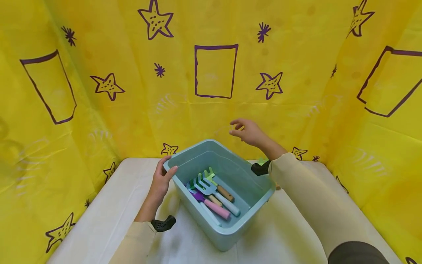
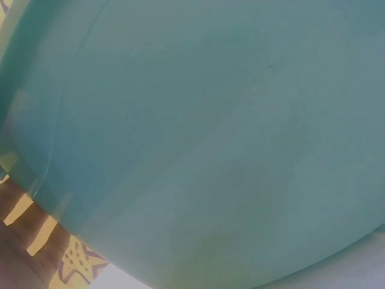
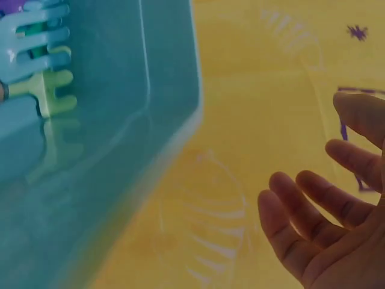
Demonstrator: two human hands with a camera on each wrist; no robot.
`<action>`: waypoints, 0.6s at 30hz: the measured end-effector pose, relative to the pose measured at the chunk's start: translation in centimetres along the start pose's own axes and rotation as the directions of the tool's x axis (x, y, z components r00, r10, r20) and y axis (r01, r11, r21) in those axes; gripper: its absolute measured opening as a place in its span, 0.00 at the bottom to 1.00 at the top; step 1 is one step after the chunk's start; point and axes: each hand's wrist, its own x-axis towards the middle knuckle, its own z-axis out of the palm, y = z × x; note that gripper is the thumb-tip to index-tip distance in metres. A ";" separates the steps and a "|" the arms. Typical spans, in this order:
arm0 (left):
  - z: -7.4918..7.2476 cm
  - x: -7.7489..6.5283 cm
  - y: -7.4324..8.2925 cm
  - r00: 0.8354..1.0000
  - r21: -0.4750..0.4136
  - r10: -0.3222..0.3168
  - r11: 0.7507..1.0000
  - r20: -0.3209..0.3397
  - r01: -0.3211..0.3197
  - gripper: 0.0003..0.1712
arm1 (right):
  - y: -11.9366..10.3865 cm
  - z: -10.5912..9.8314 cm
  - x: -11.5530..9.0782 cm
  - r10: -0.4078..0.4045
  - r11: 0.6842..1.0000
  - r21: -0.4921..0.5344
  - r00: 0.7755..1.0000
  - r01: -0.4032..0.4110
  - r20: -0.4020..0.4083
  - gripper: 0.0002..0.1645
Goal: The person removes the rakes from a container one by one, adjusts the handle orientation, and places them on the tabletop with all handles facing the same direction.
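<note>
A blue-green plastic bin (image 1: 194,216) stands turned cornerwise on the white surface. My left hand (image 1: 161,181) grips its left corner, thumb over the rim; in the left wrist view the bin wall (image 2: 210,132) fills most of the picture. Inside lie small garden tools: a light blue hand fork (image 1: 207,186), a green rake (image 1: 210,173) with a brown handle, a purple-headed tool with a pink handle (image 1: 217,209), and others partly hidden beneath. My right hand (image 1: 248,132) hovers beyond the bin's far right side, fingers loosely bent and holding nothing, also seen in the right wrist view.
Yellow sheeting (image 1: 217,121) with purple drawn stars and frames walls in the back and both sides. The white tabletop (image 1: 132,183) runs up to it. A bit of green (image 1: 262,161) and a small brown piece (image 1: 278,187) peek out beside the bin's right side.
</note>
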 end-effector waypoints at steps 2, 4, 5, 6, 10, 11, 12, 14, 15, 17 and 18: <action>-0.1 0.0 0.1 1.000 -0.002 0.006 1.000 0.002 -0.006 0.34 | -0.5 1.2 0.2 -0.023 1.000 0.002 0.999 0.023 0.037 0.27; -0.1 0.0 0.1 1.000 -0.004 0.005 1.000 0.004 -0.005 0.35 | -0.9 2.4 0.3 -0.039 0.999 0.005 0.996 0.038 0.078 0.27; -0.1 0.0 0.1 1.000 -0.008 0.004 1.000 0.006 -0.004 0.35 | -1.0 3.0 0.3 -0.041 0.999 0.015 0.995 0.040 0.096 0.27; -0.1 0.0 0.1 1.000 -0.009 0.002 1.000 0.008 -0.002 0.35 | -1.1 3.6 0.3 -0.041 0.999 0.024 0.993 0.039 0.112 0.27; -0.1 0.0 0.2 1.000 -0.006 -0.001 1.000 -0.001 0.001 0.35 | -1.4 5.6 0.6 -0.049 0.996 0.078 0.984 0.037 0.171 0.28; -0.1 0.0 0.2 1.000 -0.007 0.000 1.000 -0.003 0.000 0.35 | -1.3 6.1 0.7 -0.048 0.996 0.086 0.981 0.032 0.189 0.28; -0.1 0.0 0.2 1.000 -0.004 0.001 1.000 -0.005 -0.001 0.35 | -1.3 6.5 0.7 -0.047 0.995 0.095 0.977 0.027 0.210 0.29; -0.1 0.1 0.1 1.000 -0.013 0.010 1.000 -0.012 -0.010 0.34 | -1.2 7.4 0.8 -0.036 0.993 0.120 0.966 0.005 0.256 0.29; -0.1 0.1 0.1 1.000 -0.021 0.018 1.000 -0.013 -0.018 0.34 | -1.2 7.8 0.8 -0.028 0.991 0.131 0.960 -0.009 0.278 0.29; -0.1 0.2 0.0 1.000 -0.037 0.028 0.999 -0.012 -0.028 0.33 | -0.9 8.6 0.6 -0.009 0.989 0.141 0.950 -0.037 0.313 0.28; 0.0 0.2 0.0 0.999 -0.044 0.031 0.999 -0.011 -0.031 0.33 | -0.8 8.9 0.5 -0.002 0.989 0.143 0.946 -0.047 0.323 0.28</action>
